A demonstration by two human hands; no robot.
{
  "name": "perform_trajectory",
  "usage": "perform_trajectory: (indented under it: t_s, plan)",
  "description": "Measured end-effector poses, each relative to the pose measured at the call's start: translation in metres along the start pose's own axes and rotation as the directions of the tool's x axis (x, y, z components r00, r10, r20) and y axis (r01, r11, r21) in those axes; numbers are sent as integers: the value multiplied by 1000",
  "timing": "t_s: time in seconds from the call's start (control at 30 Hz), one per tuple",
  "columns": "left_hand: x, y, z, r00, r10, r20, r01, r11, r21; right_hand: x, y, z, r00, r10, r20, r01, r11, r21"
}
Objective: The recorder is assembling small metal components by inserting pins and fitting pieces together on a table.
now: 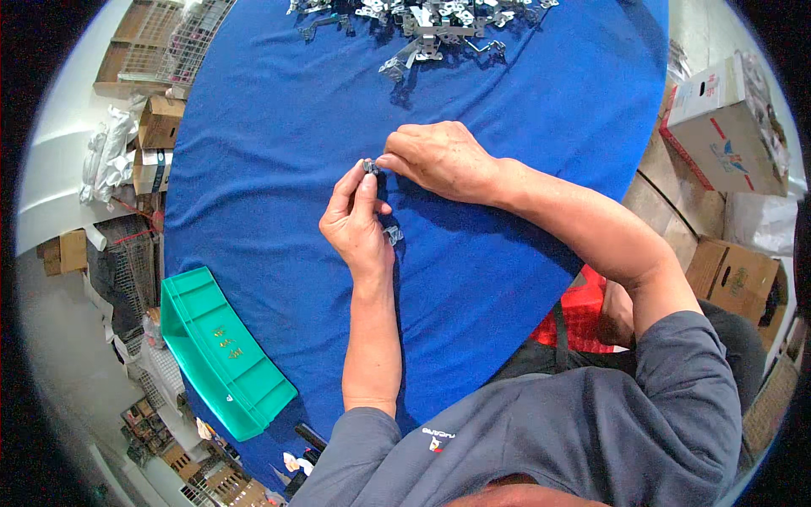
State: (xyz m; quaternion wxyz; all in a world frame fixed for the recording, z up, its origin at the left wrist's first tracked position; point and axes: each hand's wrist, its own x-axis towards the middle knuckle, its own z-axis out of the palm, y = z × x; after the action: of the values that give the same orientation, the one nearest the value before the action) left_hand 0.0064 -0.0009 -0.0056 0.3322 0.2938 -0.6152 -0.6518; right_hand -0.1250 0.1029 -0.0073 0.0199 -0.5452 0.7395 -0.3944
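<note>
Sleeves of grey cloth come in from the six o'clock edge, both forearms bare from the elbow. The left hand [359,221] sits near the picture's middle on the blue cloth of the worktop [279,127], fingers curled, thumb and forefinger pinched shut on a small metal part [370,166] held at its twelve o'clock tip. A second clear or shiny piece [393,234] lies on the cloth just beside that hand, at its three o'clock side by the wrist; whether the hand touches it cannot be told.

The right hand [441,158] reaches in from four o'clock, palm down, its fingertips closed and meeting the same small metal part from the three o'clock side, so the two hands come together at that one point. What kind of part it is stays too small to tell.

At eight o'clock of the hands a green plastic tray [221,351] lies at the worktop's rim, well apart from them. Farther off, at twelve o'clock near the top edge, a heap of metal brackets [431,21] spreads across the cloth.

Beyond the worktop, cardboard boxes [726,122] stand on the floor at two to four o'clock, and more boxes and wire racks [160,42] crowd the ten o'clock side.
</note>
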Motion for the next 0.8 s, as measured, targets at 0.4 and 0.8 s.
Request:
perform_trajectory:
  t_s: [0.4, 0.8]
  plan:
    - [-1, 5, 1, 999, -55, -4, 54, 998, -10, 0, -2, -5, 992, -12, -122, 32, 986, 164]
    - [0, 3, 1, 1000, -20, 12, 20, 1000, -14, 1, 0, -3, 1000, 14, -2, -13, 990, 143]
